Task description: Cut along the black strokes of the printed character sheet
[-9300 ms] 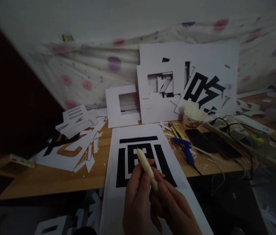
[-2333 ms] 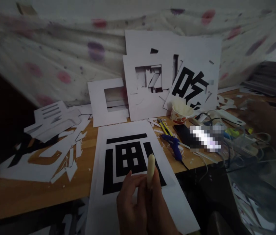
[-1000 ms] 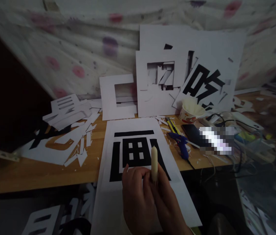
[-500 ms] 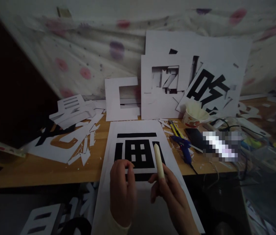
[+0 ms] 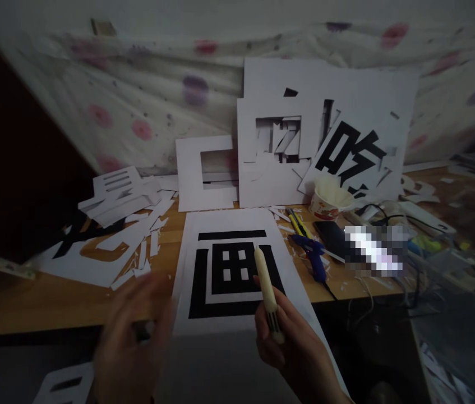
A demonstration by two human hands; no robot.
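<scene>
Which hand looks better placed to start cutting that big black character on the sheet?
Probably the right hand: it holds the cream-handled knife over the printed sheet. The left hand is blurred, off the sheet's left edge.

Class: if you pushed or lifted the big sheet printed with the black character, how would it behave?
The printed sheet looks thin, so it would probably flop when lifted. It overhangs the wooden table, so a push could slide it off. Its cut-out windows may tear easily.

Cream craft knife upright over printed sheet.
</scene>
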